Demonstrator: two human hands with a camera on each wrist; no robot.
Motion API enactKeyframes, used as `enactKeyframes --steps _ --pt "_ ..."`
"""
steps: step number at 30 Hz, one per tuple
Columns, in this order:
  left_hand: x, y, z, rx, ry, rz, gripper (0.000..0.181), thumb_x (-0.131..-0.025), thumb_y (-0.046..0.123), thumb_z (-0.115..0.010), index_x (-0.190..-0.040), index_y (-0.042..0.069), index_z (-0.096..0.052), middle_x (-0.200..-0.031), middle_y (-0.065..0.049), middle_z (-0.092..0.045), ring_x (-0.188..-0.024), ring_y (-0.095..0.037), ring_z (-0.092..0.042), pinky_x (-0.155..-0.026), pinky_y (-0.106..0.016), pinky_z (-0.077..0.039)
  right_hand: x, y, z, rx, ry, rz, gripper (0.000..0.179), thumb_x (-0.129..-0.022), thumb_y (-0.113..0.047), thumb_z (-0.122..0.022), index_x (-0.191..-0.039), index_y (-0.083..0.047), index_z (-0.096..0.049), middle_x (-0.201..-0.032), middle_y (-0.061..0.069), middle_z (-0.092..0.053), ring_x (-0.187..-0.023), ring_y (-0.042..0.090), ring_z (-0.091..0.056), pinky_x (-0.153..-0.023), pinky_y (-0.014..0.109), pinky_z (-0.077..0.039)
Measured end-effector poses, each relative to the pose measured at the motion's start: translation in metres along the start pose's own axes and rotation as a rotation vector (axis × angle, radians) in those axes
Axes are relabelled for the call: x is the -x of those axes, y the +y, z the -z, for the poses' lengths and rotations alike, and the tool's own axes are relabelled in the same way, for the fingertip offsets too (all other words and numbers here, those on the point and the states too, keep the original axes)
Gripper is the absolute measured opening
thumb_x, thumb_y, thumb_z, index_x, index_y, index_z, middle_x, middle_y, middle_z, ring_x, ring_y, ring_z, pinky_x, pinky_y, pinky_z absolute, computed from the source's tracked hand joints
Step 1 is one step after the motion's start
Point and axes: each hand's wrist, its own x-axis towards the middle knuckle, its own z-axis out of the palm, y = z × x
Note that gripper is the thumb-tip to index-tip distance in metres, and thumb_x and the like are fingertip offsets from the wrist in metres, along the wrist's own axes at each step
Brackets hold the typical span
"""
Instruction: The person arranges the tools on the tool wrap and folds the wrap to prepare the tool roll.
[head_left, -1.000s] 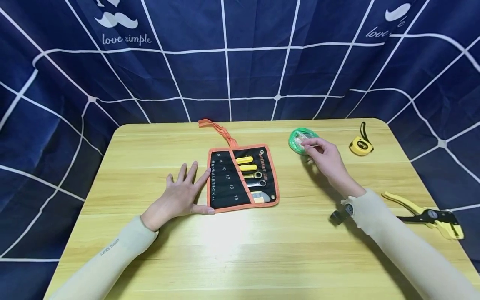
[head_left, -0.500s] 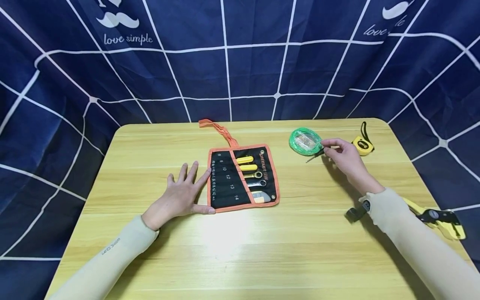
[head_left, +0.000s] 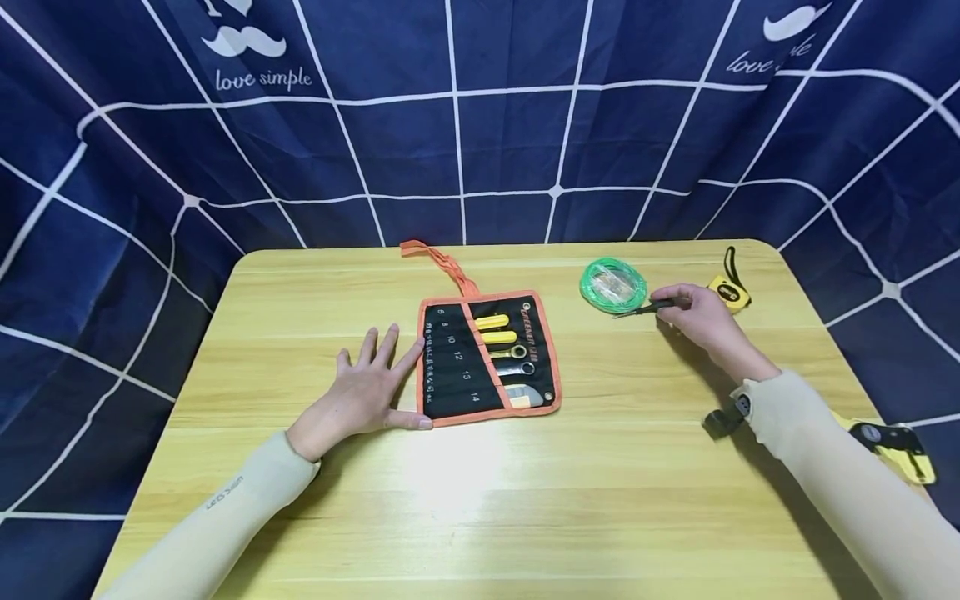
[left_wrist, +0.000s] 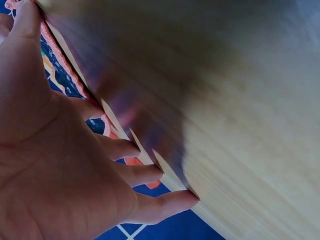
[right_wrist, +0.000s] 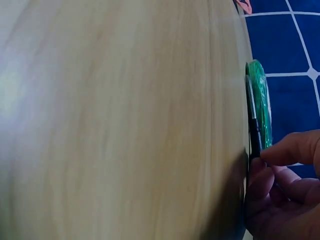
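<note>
My left hand (head_left: 358,398) lies flat with fingers spread on the table, thumb and index finger at the left edge of a black tool pouch (head_left: 453,367) with orange trim. In the pouch's pockets sit two yellow-handled tools (head_left: 497,337), wrenches (head_left: 517,368) and a utility knife (head_left: 522,395). At the back right, my right hand (head_left: 703,315) pinches a slim tool with a black handle (head_left: 658,307) and a thin metal shaft; its exact kind is unclear. The shaft points left, close beside a coil of green wire (right_wrist: 260,92) in clear wrap.
A yellow tape measure (head_left: 731,293) sits behind the right hand. Yellow-and-black wire strippers (head_left: 896,450) lie at the right table edge, partly hidden by the right sleeve. Orange ties (head_left: 442,262) trail from the pouch. A dark blue curtain (head_left: 510,150) surrounds the table.
My right hand has moved right from over the green coil, bringing the slim black-handled tool out beside it, lower and flatter. The left hand stays in place.
</note>
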Motion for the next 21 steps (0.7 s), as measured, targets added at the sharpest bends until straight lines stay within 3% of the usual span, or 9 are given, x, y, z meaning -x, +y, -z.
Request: enactKeyframes --steps 7,15,21 --pt "0.0 0.001 0.003 0.009 -0.01 0.002 0.125 -0.085 0.084 -0.071 -0.176 0.015 -0.021 -0.176 -0.033 -0.012 -0.156 -0.064 -0.016 -0.107 -0.09 -0.026 0.006 0.001 0.012 0.076 -0.043 -0.023 0.031 -0.104 -0.009 -0.07 -0.132 0.005 -0.069 -0.128 0.025 -0.07 -0.094 0.015 -0.057 -0.071 0.025 -0.047" --pt "0.001 0.001 0.007 0.016 -0.013 -0.004 0.125 -0.085 0.085 -0.071 -0.176 0.014 -0.022 -0.175 -0.035 -0.012 -0.155 -0.065 -0.017 -0.105 -0.09 -0.026 0.013 -0.002 0.019 0.109 -0.072 -0.049 0.032 -0.103 -0.011 -0.073 -0.129 0.006 -0.068 -0.113 0.018 -0.072 -0.083 0.018 -0.057 -0.065 0.03 -0.048" --pt "0.001 0.001 0.009 0.015 -0.019 -0.004 0.125 -0.085 0.084 -0.072 -0.176 0.014 -0.022 -0.175 -0.034 -0.014 -0.155 -0.065 -0.018 -0.105 -0.09 -0.027 0.017 -0.003 0.017 0.077 -0.068 -0.082 0.03 -0.103 -0.011 -0.075 -0.128 0.005 -0.068 -0.102 0.009 -0.075 -0.077 0.015 -0.063 -0.063 0.031 -0.051"
